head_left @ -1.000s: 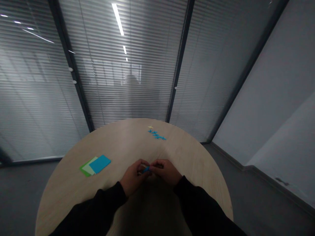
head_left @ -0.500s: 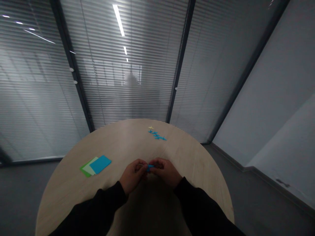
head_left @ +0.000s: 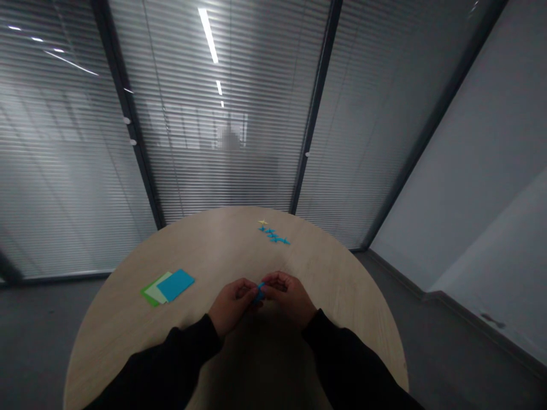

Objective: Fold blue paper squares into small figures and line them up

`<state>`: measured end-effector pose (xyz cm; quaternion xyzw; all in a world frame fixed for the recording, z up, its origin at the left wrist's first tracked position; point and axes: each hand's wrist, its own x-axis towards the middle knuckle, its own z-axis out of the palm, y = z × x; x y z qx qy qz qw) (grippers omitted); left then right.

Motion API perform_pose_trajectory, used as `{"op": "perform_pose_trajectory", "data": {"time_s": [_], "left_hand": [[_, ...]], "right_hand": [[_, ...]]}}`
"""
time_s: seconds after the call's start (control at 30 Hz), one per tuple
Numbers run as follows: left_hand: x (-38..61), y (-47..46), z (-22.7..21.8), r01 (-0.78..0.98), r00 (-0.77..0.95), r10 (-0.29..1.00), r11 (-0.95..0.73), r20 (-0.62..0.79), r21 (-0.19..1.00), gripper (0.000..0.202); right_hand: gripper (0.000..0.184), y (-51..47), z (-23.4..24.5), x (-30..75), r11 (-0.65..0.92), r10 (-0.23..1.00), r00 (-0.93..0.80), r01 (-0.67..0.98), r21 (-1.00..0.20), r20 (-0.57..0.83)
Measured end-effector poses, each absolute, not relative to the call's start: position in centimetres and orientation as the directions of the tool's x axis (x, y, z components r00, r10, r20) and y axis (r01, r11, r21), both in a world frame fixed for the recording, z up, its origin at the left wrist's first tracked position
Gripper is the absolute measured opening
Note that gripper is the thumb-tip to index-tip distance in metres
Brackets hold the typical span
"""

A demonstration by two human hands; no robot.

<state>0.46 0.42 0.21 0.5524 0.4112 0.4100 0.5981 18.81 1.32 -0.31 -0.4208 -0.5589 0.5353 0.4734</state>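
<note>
Folded blue paper (head_left: 259,293), small and angular, is pinched by left grip (head_left: 232,304) and right grip (head_left: 293,299).

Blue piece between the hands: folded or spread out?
Folded, seemingly: the blue piece shows small and compact between left hand and right hand; its exact folds are hidden.

1. From here, open counter (head_left: 217,245) parts the paper sheets (head_left: 177,285) from the small blue shapes (head_left: 272,235); a hand fits through.
2. Blinds (head_left: 231,182) rise beyond it.
3. Left hand (head_left: 232,306) and right hand (head_left: 293,299), on a blue piece (head_left: 259,293), block the near middle.
</note>
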Motion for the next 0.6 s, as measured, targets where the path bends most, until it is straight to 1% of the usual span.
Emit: {"op": "perform_pose_trajectory", "data": {"time_s": [0.17,0.23,0.43,0.6], "left_hand": [[0.43,0.41,0.06,-0.091,0.343,0.939,0.076,-0.041,0.993,0.045],[0.41,0.47,-0.10,-0.086,0.347,0.937,0.067,-0.033,0.994,0.046],[0.32,0.51,-0.23,0.012,0.322,0.946,-0.034,0.028,0.999,0.043],[0.39,0.27,0.05,0.122,0.282,0.957,-0.102,0.064,0.987,0.038]], "right_hand": [[0.034,1.15,0.02,18.84,0.047,0.979,-0.194,-0.038,-0.998,0.053],[0.031,1.03,0.20,18.83,0.049,0.980,-0.192,-0.031,-0.998,0.054],[0.027,0.87,0.24,18.47,0.067,0.984,-0.161,-0.029,-0.997,0.071],[0.031,0.83,0.38,18.26,0.020,0.986,-0.163,-0.053,-0.998,0.028]]}}
